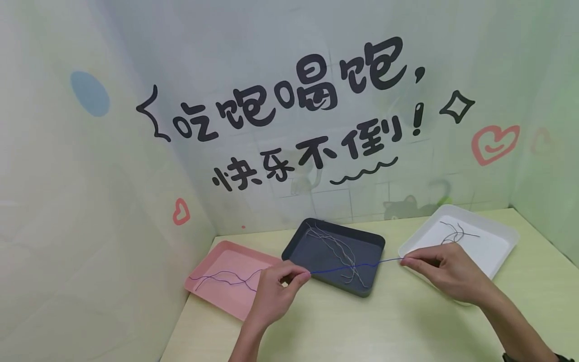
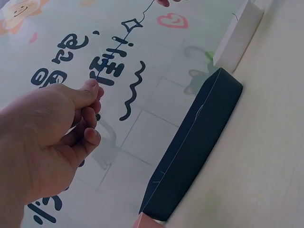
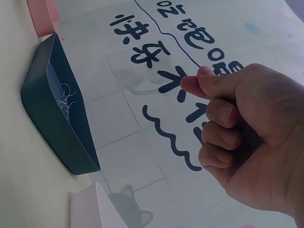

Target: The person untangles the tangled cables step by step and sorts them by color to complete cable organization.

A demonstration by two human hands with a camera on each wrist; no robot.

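Observation:
A thin blue string (image 1: 348, 268) is stretched nearly straight between both hands, above the dark grey tray (image 1: 332, 284). My left hand (image 1: 277, 289) pinches one end between thumb and forefinger, in front of the pink tray (image 1: 217, 254). At the other end, my right hand (image 1: 452, 269) pinches the string near the front left rim of the white tray (image 1: 502, 236). In the right wrist view the string (image 3: 173, 40) runs up and away from the right hand (image 3: 247, 128), whose other fingers are curled. The left wrist view shows the left hand (image 2: 57, 133) pinching too.
Several pale strings (image 1: 346, 251) lie in the dark grey tray. Blue strings (image 1: 221, 276) lie crossed in the pink tray, and a few dark strings (image 1: 457, 232) in the white one. Behind the light wooden table (image 1: 344, 332) stands a printed wall (image 1: 271, 50).

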